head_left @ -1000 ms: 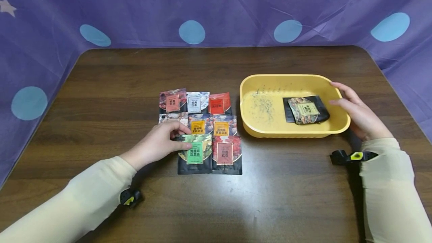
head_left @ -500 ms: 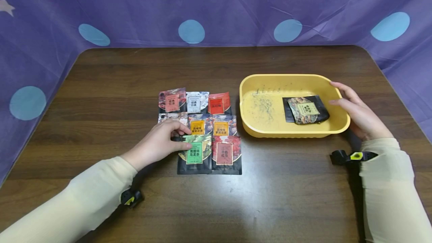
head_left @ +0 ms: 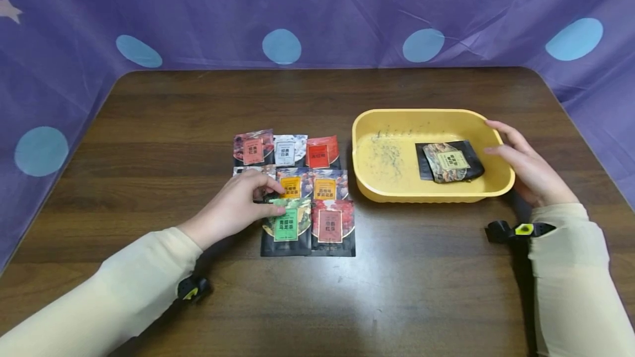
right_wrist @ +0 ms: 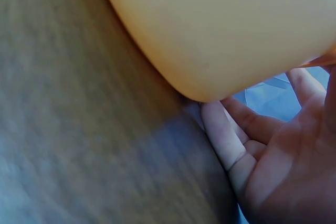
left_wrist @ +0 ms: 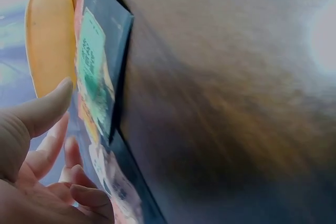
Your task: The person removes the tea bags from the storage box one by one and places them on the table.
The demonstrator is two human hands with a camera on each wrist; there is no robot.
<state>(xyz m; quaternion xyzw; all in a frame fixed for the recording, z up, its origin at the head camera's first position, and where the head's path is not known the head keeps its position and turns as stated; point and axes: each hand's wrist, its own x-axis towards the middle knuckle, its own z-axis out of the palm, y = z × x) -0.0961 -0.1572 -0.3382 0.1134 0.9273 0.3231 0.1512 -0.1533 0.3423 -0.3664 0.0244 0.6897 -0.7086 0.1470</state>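
My left hand (head_left: pixel 239 201) hovers over the left side of the laid-out tea packets, thumb and fingers apart. Its thumb tip is at the top edge of a green-labelled tea packet (head_left: pixel 286 227), and its index finger is near an orange-labelled packet (head_left: pixel 290 185). In the left wrist view no packet is pinched; the green-labelled packet (left_wrist: pixel 94 59) lies beyond the thumb. My right hand (head_left: pixel 528 167) grips the right end of a yellow plastic basin (head_left: pixel 426 197), thumb over the rim. The right wrist view shows fingers under the basin's outer wall (right_wrist: pixel 210 35).
Inside the basin lies a small pile of dark tea packets (head_left: pixel 448 161). Other packets, including a red-labelled one (head_left: pixel 331 227) and a white-labelled one (head_left: pixel 285 150), form overlapping rows on the brown table (head_left: pixel 377 291). A purple curtain (head_left: pixel 337 10) hangs behind.
My left thumb and index finger have shifted slightly, away from the green-labelled packet's label, and spread apart. The right hand and basin have stayed in place.
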